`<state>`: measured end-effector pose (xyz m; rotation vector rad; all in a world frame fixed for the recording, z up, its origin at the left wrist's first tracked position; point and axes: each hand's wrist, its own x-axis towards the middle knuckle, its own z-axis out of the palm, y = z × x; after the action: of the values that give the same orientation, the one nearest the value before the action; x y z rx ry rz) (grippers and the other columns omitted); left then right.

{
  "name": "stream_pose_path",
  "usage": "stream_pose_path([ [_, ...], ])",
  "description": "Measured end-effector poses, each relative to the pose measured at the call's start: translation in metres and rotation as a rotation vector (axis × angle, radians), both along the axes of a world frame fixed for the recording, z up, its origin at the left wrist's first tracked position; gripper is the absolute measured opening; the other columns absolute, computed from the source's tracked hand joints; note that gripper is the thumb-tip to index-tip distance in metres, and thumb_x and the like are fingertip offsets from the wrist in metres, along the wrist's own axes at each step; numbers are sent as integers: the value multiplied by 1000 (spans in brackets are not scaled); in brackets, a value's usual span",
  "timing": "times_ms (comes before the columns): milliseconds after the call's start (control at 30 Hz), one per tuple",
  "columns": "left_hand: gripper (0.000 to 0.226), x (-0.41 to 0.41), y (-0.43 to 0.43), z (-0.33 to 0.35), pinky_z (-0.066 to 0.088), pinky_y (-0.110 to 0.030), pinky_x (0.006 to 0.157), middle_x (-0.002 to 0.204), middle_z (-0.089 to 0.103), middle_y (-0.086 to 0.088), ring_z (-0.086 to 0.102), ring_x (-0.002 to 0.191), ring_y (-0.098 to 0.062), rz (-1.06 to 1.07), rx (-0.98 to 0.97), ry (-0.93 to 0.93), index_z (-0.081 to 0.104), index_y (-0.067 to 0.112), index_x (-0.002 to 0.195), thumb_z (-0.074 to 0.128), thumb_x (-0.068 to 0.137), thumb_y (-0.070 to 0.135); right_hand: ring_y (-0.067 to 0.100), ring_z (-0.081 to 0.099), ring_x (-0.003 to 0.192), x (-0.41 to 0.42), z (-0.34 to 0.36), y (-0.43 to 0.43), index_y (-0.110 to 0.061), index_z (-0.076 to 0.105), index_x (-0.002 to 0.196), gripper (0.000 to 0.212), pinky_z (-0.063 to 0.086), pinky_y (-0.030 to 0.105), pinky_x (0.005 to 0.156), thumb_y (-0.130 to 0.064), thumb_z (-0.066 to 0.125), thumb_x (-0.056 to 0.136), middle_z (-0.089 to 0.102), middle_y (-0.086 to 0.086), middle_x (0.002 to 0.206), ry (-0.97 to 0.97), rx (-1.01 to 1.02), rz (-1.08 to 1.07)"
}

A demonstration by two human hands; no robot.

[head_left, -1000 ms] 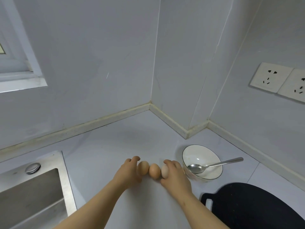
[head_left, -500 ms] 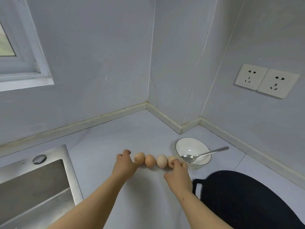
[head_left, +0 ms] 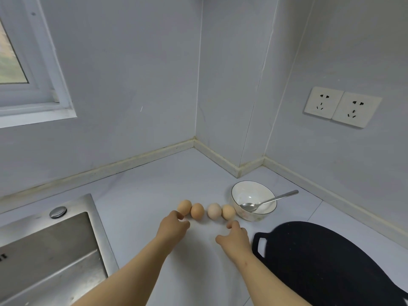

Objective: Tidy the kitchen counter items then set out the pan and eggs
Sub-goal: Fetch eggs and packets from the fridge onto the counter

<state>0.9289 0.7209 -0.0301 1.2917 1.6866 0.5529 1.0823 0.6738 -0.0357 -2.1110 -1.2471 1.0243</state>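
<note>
A person's left hand (head_left: 174, 228) and right hand (head_left: 235, 237), fingers loosely curled and holding nothing, sit just short of four eggs (head_left: 197, 210) lined up loose on the counter (head_left: 143, 191); whether the left fingertips touch the end egg cannot be told. With nothing cradling the eggs, a stray nudge could roll one toward the sink (head_left: 97, 228) left of the left arm, or crack it against the bowl (head_left: 242, 214) just beyond the right hand. Open counter lies past the eggs, while the black pan (head_left: 320, 261) crowds the right wrist.

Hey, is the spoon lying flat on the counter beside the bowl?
No, the spoon sits in the white bowl, its handle sticking out over the rim.
</note>
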Motion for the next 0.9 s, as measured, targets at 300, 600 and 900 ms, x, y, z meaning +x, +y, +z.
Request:
stream_pose_path([
  [300, 18, 13, -7, -2, 43, -29, 74, 100, 54, -5, 55, 90, -22, -39, -17, -80, 50, 18, 103, 47, 86, 12, 16, 47, 88, 6, 2, -9, -12, 42, 127, 43, 39, 23, 65, -16, 57, 87, 42, 6, 116, 114, 73, -76],
  [600, 15, 93, -40, 23, 43, -28, 69, 81, 54, -1, 55, 80, -20, -240, 49, -194, 53, 13, 101, 48, 87, 8, 12, 51, 91, 50, 25, -51, -16, 52, 116, 27, 38, 20, 74, -13, 55, 89, 52, -4, 100, 235, 245, -353],
  [900, 20, 251, -180, 63, 51, -30, 84, 98, 62, 0, 61, 90, -13, -670, 81, -205, 57, 21, 107, 48, 92, 11, 21, 63, 93, 166, 46, -227, -25, 58, 89, 11, 53, 35, 88, -13, 56, 88, 64, 0, 94, 233, 450, -833],
])
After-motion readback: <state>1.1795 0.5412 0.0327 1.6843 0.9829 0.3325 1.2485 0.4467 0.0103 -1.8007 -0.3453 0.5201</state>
